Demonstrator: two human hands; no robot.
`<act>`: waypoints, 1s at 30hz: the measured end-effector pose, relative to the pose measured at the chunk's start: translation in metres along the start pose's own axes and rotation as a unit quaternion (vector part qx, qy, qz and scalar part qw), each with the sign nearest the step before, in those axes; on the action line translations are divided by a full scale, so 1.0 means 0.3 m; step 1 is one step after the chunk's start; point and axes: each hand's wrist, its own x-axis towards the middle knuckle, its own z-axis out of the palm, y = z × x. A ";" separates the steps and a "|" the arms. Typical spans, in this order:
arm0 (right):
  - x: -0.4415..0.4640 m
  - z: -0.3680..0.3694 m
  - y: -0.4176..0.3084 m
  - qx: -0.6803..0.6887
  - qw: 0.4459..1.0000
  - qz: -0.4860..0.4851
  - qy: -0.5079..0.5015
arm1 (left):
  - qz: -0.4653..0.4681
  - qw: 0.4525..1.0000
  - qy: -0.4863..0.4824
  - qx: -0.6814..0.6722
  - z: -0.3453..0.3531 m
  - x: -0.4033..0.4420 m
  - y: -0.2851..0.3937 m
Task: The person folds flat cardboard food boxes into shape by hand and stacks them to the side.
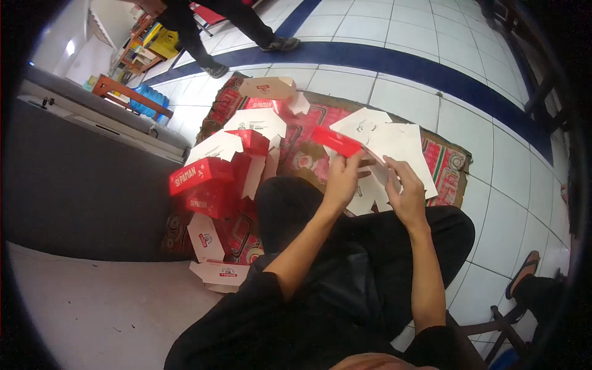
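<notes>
Both hands are on a partly folded red-and-white cardboard food box (337, 142) in front of my crossed legs. My left hand (346, 177) pinches its near edge below the red panel. At the right end, my right hand (404, 190) has its fingers curled against the box's pale flap. Flat white box blanks (407, 145) lie under and behind the hands. To the left, folded red boxes (203, 177) are heaped with their white lids partly open.
A patterned red mat (306, 161) lies under the boxes on white tiles (404, 95). A dark panel (86, 172) borders the left side. Beyond the mat stands a person in dark trousers (246, 21); a sandalled foot (524, 271) shows at right.
</notes>
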 end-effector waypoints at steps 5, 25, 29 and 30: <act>0.004 -0.011 0.005 0.002 0.998 -0.046 0.030 | 0.047 0.984 -0.063 0.161 -0.015 0.004 -0.068; -0.010 -0.029 -0.013 0.143 0.986 -0.007 -0.088 | 0.094 0.978 -0.060 0.174 0.008 -0.029 -0.016; -0.009 -0.041 -0.046 0.125 0.983 0.013 -0.135 | 0.052 0.993 -0.065 0.088 -0.025 -0.020 -0.035; -0.010 -0.049 -0.048 0.132 0.980 0.022 -0.151 | 0.040 0.995 -0.071 0.060 -0.032 -0.019 -0.046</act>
